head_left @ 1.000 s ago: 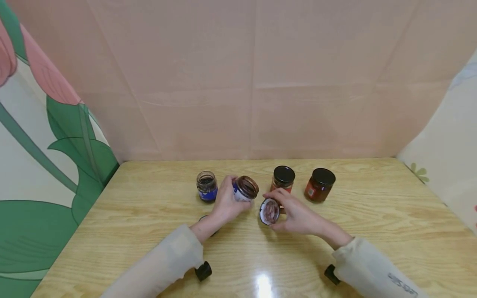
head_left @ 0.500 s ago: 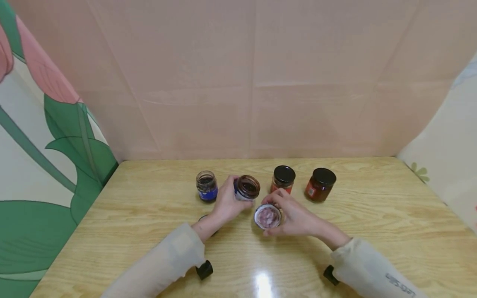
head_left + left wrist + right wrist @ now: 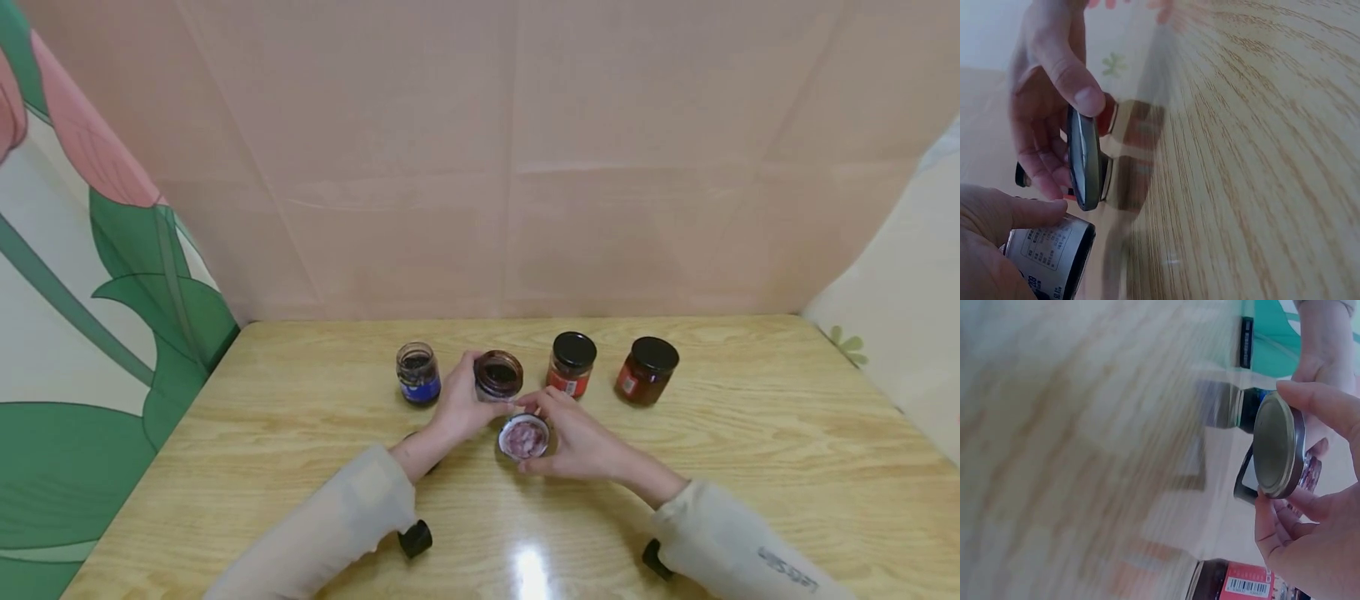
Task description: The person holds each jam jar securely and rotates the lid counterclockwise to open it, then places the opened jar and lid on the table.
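My left hand [image 3: 459, 407] grips an open glass jar [image 3: 498, 379] around its side. The jar has dark residue or contents inside and a pale printed label [image 3: 1041, 247] in the left wrist view. My right hand [image 3: 581, 440] pinches a jar lid [image 3: 523, 437] at its edge, between thumb and fingertips. In the head view the lid's white inner side, smeared pinkish, faces up. Its grey outer face [image 3: 1274, 447] shows in the right wrist view. The lid is just in front of the jar, close to the left thumb.
Left of the hands stands an uncapped blue-label jar [image 3: 417, 379]. Two black-lidded jars with red labels, one nearer [image 3: 572, 367] and one farther right [image 3: 647, 372], stand on the wooden table [image 3: 285, 500]. A dark round object [image 3: 432, 464] peeks out under the left wrist.
The lid has turned from facing left to facing up and moved left, closer to the jar. The jar has tipped from leaning toward the right to more upright.
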`<state>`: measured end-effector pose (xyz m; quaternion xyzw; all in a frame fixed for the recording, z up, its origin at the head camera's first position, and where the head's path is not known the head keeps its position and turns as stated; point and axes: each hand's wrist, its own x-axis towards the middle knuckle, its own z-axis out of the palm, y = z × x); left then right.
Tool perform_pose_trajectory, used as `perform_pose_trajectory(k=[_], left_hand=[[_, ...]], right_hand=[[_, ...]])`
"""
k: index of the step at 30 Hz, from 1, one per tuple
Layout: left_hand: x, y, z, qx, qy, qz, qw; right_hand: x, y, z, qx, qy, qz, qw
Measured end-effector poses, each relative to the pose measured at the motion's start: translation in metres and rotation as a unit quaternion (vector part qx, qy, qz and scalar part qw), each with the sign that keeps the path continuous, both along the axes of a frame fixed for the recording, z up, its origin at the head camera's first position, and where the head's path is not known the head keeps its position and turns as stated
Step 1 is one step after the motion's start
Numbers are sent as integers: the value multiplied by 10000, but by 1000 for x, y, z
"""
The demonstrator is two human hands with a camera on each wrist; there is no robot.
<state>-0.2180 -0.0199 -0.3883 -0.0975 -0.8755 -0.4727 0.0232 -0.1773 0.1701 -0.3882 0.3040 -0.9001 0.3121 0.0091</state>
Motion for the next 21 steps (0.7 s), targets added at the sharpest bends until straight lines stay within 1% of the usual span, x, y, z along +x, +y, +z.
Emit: perform_pose_trajectory(k=[5,8,13,21], left_hand=[[-1,0,-2,-23,168,93,9998],[-1,0,-4,-13,201,132,9997],[-2,-1,-6,74,54,192,9998],[-6,-2,-8,95,-190,171,9996]], right_hand=[[2,-3,-2,-12,5,15,10000],[4,-5,-3,-8,-150,0,9999],[5,-7,-4,35,-277,67,9996],[5,-10,-3,286,37,161,9995]])
